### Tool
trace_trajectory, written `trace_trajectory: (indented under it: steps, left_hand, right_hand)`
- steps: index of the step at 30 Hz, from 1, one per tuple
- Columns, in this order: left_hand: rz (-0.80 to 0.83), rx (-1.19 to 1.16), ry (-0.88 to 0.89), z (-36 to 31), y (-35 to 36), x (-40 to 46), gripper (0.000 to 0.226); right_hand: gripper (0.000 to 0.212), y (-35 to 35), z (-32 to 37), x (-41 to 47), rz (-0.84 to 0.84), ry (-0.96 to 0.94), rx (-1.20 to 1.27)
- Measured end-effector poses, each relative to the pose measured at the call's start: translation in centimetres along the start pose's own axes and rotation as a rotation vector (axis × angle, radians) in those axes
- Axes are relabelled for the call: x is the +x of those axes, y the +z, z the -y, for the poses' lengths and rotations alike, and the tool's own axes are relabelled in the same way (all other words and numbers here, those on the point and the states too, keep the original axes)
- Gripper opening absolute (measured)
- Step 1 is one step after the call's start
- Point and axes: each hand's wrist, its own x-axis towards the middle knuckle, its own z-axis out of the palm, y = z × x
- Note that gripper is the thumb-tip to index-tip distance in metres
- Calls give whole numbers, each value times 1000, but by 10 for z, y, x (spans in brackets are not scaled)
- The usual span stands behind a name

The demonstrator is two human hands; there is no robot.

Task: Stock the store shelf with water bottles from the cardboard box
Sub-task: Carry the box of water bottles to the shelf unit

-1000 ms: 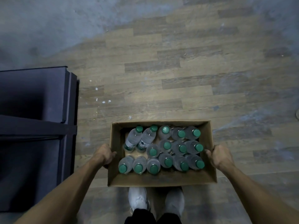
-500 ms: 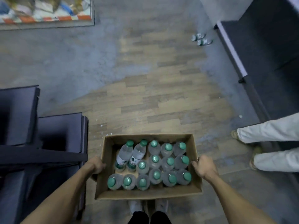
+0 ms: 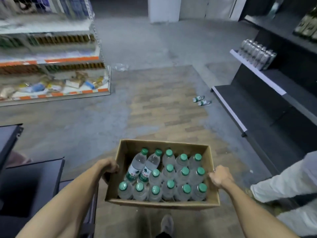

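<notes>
Box: the open brown cardboard box [image 3: 212,170] is held up in the air, near the person, low in the middle of the view.
Left hand: the left hand [image 3: 109,167] holds the left side of the box, fingers curled round the edge.
Right hand: the right hand [image 3: 220,176] holds the right side, fingers curled tight on the wall.
Bottles in box: I count seventeen clear plastic water bottles with green caps [image 3: 169,169]. Fifteen stand up in rows. Two lean over at the far left.
How it will feel: the full box is likely heavy. The cardboard is a bit soft, so it may sag in the middle. A hand on each short side, low down, looks best.
One bottle: smooth, round and maybe slippery. The plastic is thin and would squash if squeezed hard. Taking it round the middle or by the neck seems safest.
Shelf: the dark shelf with a pale front strip [image 3: 257,73] is on the right, well apart from the box.
On the floor: two small bottles lying on their sides [image 3: 201,101], far right, near the shelf foot.
Other person: one, in white clothes [image 3: 284,184], on the right.
</notes>
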Motion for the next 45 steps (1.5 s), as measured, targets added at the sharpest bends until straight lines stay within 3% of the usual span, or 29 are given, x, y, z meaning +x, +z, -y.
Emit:
trace_trajectory:
  steps: [7, 19, 32, 45]
  left_hand:
    - [-50, 89, -16, -78, -58, 15, 26]
    - [79, 133, 11, -200, -160, 145, 25]
    - [132, 310, 108, -406, -247, 273, 30]
    - [145, 345, 127, -618, -310, 388, 29]
  right_hand:
    - [35, -74, 61, 62, -58, -34, 33]
    - [27, -126, 158, 183, -66, 49, 4]
    - [37, -178, 229, 340, -48, 234, 62]
    - [32, -274, 294, 533, -24, 318, 100]
